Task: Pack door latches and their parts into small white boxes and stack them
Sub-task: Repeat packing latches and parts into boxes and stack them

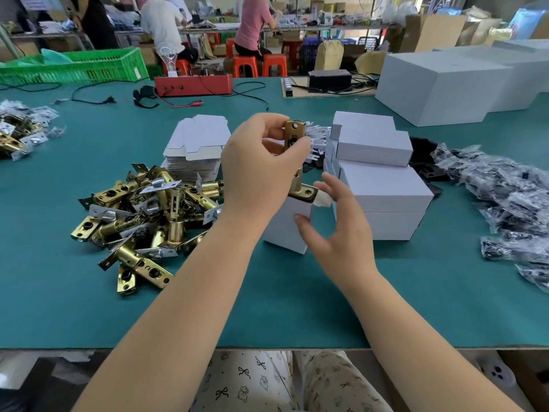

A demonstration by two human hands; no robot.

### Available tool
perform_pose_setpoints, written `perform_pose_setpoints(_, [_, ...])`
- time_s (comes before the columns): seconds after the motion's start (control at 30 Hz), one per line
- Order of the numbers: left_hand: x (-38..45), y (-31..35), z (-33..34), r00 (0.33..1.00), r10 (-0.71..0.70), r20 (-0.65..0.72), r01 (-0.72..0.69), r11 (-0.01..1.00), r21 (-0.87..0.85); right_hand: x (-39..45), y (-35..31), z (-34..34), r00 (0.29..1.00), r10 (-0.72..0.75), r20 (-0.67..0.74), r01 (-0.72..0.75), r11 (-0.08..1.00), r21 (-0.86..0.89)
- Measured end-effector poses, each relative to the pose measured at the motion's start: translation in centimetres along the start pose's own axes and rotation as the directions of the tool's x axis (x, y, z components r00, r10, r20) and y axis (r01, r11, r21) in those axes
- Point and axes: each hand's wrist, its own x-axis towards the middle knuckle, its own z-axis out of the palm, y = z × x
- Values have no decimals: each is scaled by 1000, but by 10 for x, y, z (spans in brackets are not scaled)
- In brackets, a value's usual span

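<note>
A brass door latch (295,138) stands upright, its lower end entering the open top of a small white box (285,224) on the green table. My left hand (261,168) pinches the latch's upper faceplate between thumb and fingers. My right hand (335,221) holds the box, thumb on its front face and fingers at its open top flap. Closed white boxes (383,185) are stacked just right of it. A heap of brass latches (142,215) lies to the left.
Flat unfolded box blanks (196,147) are piled behind the heap. Bagged black parts (511,200) spread along the right. More bagged latches (20,129) lie far left. Large white cartons (445,84), a red device (193,84) and a green crate (77,63) stand at the back.
</note>
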Motion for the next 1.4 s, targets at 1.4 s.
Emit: perform_pose_setpoints(1.4, [99,-171,62,662,-544,516,-200,535,821,1,24,9,995,41,93,-52,992,118])
